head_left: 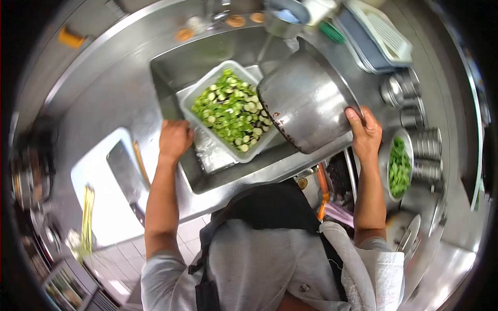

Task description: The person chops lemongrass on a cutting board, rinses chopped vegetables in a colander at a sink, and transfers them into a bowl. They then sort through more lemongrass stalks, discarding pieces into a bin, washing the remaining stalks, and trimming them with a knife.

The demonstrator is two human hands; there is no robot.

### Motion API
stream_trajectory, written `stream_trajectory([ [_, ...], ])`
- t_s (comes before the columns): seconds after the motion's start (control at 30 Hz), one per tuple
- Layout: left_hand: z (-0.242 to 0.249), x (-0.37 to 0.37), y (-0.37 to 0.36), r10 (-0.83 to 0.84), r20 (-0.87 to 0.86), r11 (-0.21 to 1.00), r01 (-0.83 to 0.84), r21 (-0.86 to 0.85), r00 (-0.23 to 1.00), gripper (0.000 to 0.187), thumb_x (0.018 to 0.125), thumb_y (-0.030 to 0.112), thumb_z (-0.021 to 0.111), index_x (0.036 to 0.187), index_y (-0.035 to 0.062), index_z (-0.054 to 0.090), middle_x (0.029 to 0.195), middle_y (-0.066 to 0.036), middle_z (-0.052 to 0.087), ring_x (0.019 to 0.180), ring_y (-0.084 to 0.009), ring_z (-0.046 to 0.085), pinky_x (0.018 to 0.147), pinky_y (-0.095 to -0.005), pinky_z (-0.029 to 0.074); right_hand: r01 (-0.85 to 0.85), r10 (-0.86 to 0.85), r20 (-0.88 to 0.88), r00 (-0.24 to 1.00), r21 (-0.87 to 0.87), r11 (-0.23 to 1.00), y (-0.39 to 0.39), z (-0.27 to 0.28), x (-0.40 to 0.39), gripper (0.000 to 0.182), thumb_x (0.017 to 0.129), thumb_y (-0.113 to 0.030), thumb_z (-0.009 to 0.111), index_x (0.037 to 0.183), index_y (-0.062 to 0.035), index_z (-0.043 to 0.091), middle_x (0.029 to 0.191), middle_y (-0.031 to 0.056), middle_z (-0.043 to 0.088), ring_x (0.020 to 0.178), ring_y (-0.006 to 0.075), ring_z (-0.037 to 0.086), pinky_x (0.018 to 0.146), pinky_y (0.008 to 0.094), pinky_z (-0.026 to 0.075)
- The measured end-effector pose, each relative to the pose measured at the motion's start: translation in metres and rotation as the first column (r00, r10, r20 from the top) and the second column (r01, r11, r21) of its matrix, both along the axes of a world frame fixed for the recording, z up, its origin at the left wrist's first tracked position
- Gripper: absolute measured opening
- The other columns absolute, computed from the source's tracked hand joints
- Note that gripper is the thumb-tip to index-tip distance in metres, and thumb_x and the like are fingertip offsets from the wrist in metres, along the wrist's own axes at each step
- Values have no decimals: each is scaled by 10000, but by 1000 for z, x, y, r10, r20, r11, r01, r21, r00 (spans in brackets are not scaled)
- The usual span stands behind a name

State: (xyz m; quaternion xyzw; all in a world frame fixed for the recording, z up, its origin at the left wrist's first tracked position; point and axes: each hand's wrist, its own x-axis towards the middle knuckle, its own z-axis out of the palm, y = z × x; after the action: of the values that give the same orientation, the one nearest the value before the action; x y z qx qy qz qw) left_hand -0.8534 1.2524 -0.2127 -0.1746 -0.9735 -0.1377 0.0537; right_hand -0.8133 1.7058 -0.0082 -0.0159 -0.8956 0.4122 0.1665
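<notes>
My right hand [366, 132] is closed on the rim of a large metal pot [311, 98]. The pot is tilted on its side at the sink's right edge, its scorched base turned towards a white plastic basket [189, 98]. Sliced green vegetables [228, 111], pale rounds with dark skin among them, fill the basket, which sits in the steel sink [218, 179]. At the sink's left edge my left hand [175, 139] is closed with the knuckles up. What its fingers grip, if anything, is hidden.
A white cutting board [106, 192] on the left holds a cleaver [124, 176] and green stalks [88, 215]. On the right are a bowl of green leaves [399, 168] and metal containers [428, 145]. Stacked trays [376, 36] and a bucket [285, 23] stand behind the sink.
</notes>
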Motion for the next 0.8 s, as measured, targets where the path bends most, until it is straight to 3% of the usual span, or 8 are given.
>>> stream_trajectory([
  [0.17,9,2,-6,108,64,955,-122,270,992,252,933,258,616,1014,33,695,988,-175,706,953,-333,649,897,-426,457,-15,124,156,980,-562,827,-60,-49,-16,287,932,-211,740,1130,-16,666,967,36,694,860,127,611,807,283,493],
  [0.23,11,2,-11,251,276,737,-368,567,928,366,1022,336,526,1127,25,689,1092,-160,711,1045,-287,647,975,-377,451,124,129,250,960,-786,605,-87,-91,-27,333,936,-231,732,1177,-30,619,1039,71,698,918,167,655,862,336,521],
  [0.3,5,-3,-19,163,351,384,-387,838,922,448,1053,393,483,1213,16,666,1165,-111,695,1102,-214,616,1016,-333,432,328,95,429,898,-799,503,-106,-135,-28,386,941,-239,716,1240,-46,567,1144,109,676,1011,236,664,915,411,530],
  [0.37,3,-7,-24,173,375,337,-412,846,911,484,1044,434,477,1199,15,662,1123,-96,691,1044,-197,610,978,-321,445,393,283,480,830,-865,313,-117,-165,-21,384,953,-259,697,1253,-57,568,1150,113,675,1042,260,658,945,453,520],
  [0.53,9,-6,-14,148,366,286,-394,873,919,533,1051,471,440,1182,7,669,1088,-93,690,1025,-195,611,977,-317,446,524,337,544,768,-837,156,-104,-194,-16,260,974,-304,659,1106,-81,648,1136,85,690,1100,283,642,1003,503,490],
  [0.67,-2,-13,-14,193,348,506,-396,766,918,501,1040,452,480,1169,12,681,985,-83,697,934,-184,622,889,-330,473,379,148,399,905,-914,144,-55,-133,-30,321,986,-269,646,1226,-67,578,1119,86,680,1086,285,642,990,504,496],
  [0.73,4,-15,3,182,413,379,-451,808,893,350,1010,305,606,1190,14,674,1063,-71,697,998,-147,619,920,-289,472,235,-53,232,971,-901,364,-17,-72,-30,314,981,-250,662,1226,-64,602,1116,77,684,1024,230,646,937,420,507],
  [0.8,-3,-19,14,225,374,490,-436,754,900,373,972,294,663,1202,2,669,1094,-78,697,1041,-165,629,968,-301,467,104,-173,-6,985,-777,621,18,-24,-22,291,974,-262,681,1172,-51,650,1058,48,699,957,178,639,873,341,502],
])
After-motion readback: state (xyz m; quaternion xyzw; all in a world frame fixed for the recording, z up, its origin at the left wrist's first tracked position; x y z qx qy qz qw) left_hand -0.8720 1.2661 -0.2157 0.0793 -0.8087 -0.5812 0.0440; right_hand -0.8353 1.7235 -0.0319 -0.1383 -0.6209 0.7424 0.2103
